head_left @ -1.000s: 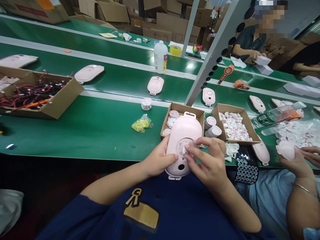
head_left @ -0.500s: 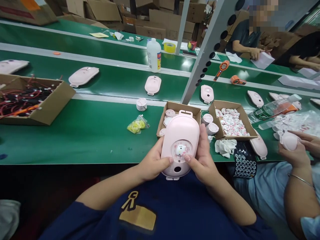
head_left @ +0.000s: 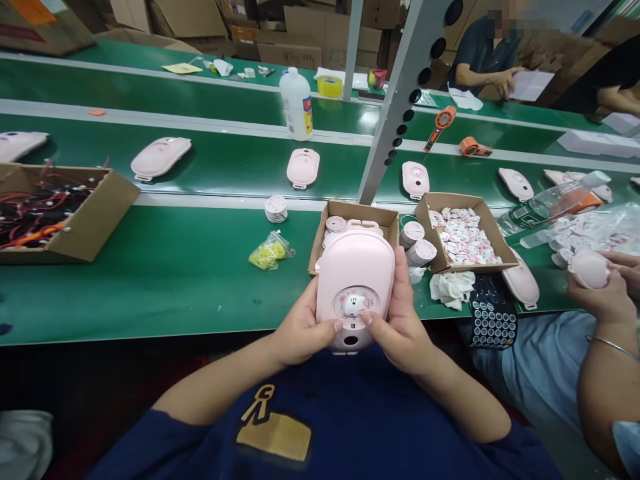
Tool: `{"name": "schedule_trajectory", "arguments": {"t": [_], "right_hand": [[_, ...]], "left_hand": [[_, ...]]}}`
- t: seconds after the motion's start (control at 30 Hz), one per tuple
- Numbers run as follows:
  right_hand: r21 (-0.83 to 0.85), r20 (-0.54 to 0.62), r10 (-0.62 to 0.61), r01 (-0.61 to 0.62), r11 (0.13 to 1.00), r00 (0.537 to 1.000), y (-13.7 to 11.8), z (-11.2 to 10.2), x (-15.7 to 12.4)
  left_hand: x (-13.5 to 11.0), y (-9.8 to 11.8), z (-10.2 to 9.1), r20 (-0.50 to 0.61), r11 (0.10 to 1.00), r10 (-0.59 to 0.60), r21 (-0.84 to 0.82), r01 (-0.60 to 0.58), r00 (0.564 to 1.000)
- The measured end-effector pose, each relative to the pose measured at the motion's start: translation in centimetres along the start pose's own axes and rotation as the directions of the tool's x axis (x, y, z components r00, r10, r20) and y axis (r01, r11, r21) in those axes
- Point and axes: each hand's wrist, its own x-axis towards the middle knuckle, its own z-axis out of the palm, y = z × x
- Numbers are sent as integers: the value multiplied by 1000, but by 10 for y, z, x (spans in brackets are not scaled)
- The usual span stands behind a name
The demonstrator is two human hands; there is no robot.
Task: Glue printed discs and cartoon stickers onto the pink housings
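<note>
I hold a pink oval plastic case [head_left: 354, 280] upright in front of my chest with both hands. My left hand [head_left: 300, 328] grips its left side, thumb on the lower front. My right hand [head_left: 403, 320] wraps the right side, thumb beside a small white cartoon figure [head_left: 353, 305] set in a round ring on the case's front. Just behind the case stands a small cardboard box [head_left: 350, 215] of round pink parts.
A second box [head_left: 465, 239] of white figures sits to the right, with tape rolls [head_left: 417, 250], a white cloth [head_left: 453, 288] and a black dotted sheet [head_left: 493, 319]. Left: a yellow bag [head_left: 270, 252] and a box of wires [head_left: 55, 210]. Pink cases lie on the belt. A co-worker's hands [head_left: 603, 287] work at right.
My right hand left the figure on the case's front and took hold of the case's right side. The case has come a little closer and sits more upright.
</note>
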Motion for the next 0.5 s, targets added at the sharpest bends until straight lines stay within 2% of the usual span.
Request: {"name": "schedule_trajectory", "arguments": {"t": [0.13, 0.27, 0.37, 0.5], "right_hand": [[-75, 26, -29, 31, 997, 999, 0, 0, 1], [-125, 42, -63, 68, 990, 997, 3, 2, 3], [-204, 44, -150, 156, 966, 988, 5, 7, 3], [-241, 117, -297, 318, 917, 948, 4, 6, 3]], "left_hand": [[1, 4, 2, -37, 999, -25, 47, 27, 999], [3, 3, 2, -123, 999, -54, 1, 55, 991], [3, 0, 3, -188, 998, -55, -15, 53, 981], [6, 3, -4, -191, 999, -14, 28, 20, 981]]}}
